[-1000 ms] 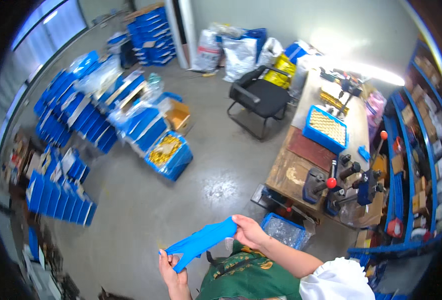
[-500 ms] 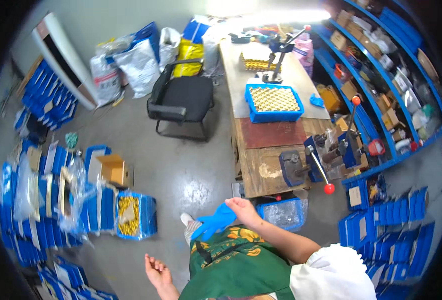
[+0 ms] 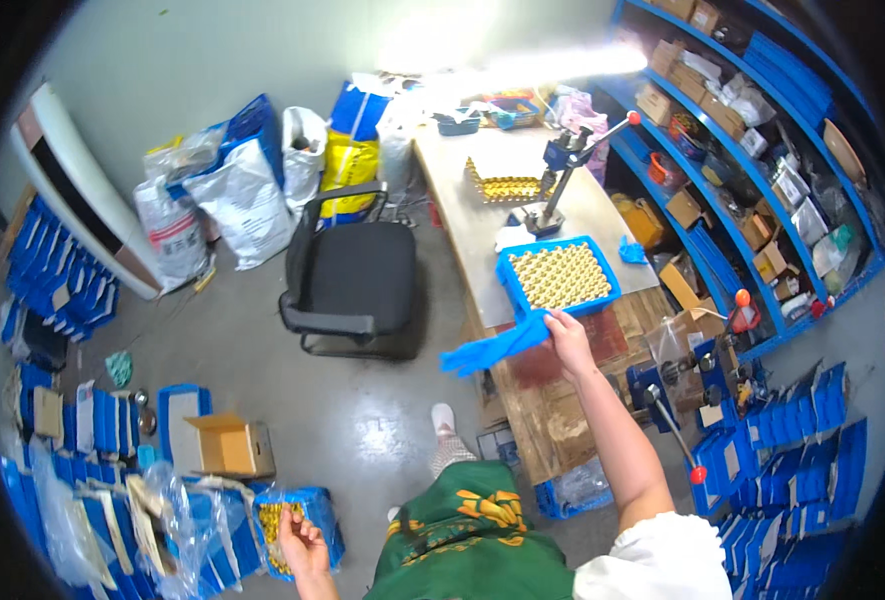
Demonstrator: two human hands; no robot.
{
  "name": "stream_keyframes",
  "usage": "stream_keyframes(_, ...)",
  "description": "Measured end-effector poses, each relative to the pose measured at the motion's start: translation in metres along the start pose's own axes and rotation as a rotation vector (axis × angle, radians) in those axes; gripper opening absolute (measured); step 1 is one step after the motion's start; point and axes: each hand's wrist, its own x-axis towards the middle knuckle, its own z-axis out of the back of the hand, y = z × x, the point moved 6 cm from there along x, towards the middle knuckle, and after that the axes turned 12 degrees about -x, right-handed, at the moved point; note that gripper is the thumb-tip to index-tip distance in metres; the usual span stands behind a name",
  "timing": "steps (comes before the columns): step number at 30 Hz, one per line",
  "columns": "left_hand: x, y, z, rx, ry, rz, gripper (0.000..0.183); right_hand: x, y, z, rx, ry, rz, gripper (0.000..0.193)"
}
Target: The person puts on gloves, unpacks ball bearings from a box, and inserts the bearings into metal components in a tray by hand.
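My right hand (image 3: 570,345) is closed on the cuff end of a blue rubber glove (image 3: 492,348), which trails limp to the left above the table's near edge. Just beyond that hand, a blue tray (image 3: 518,290) on the table holds rows of small gold-coloured metal parts (image 3: 562,275). Empty and with its fingers loosely apart, my left hand (image 3: 303,543) hangs low at the left. Below it on the floor is a blue bin (image 3: 330,515) with gold-coloured parts in it.
A black armchair (image 3: 357,280) stands left of the worktable (image 3: 462,200). Lever presses (image 3: 552,180) with red knobs are on the table. Blue shelving (image 3: 752,180) lines the right side. Stacked blue bins (image 3: 112,420), an open cardboard box (image 3: 230,445) and sacks (image 3: 247,205) occupy the left.
My right hand has carried the blue glove forward from in front of my apron to beside the tray. The whole view has shifted as I moved towards the table. My left hand stays empty.
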Motion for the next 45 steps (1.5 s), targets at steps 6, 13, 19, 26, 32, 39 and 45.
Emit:
stream_keyframes(6, 0.078, 0.031, -0.008, -0.050, -0.014, 0.051, 0.012, 0.128, 0.001, -0.049, -0.042, 0.035, 0.111, 0.026)
stream_keyframes(13, 0.092, 0.106, -0.147, 0.141, -0.126, 0.241, 0.026, 0.243, -0.004, -0.059, 0.058, 0.110, -0.033, 0.025)
stream_keyframes(19, 0.102, 0.111, -0.212, 0.320, -0.129, 0.209, 0.020, 0.315, -0.001, -0.031, 0.068, -0.024, -0.087, 0.026)
stream_keyframes(26, 0.176, 0.097, -0.189, 0.536, -0.138, 0.372, 0.020, 0.352, -0.046, 0.152, 0.277, -0.493, -0.145, 0.022)
stream_keyframes(32, 0.297, 0.137, -0.182, 0.895, -0.011, 0.546, 0.021, 0.368, -0.016, 0.323, 0.018, -0.831, -0.060, 0.015)
stream_keyframes(39, 0.342, 0.204, -0.242, 1.112, -0.031, 0.536, 0.027, 0.429, -0.052, 0.386, -0.796, -1.112, 0.121, 0.023)
stream_keyframes(45, 0.317, 0.226, -0.225, 1.241, -0.149, 0.550, 0.034, 0.491, -0.219, 0.391, -1.135, -0.859, -0.184, 0.030)
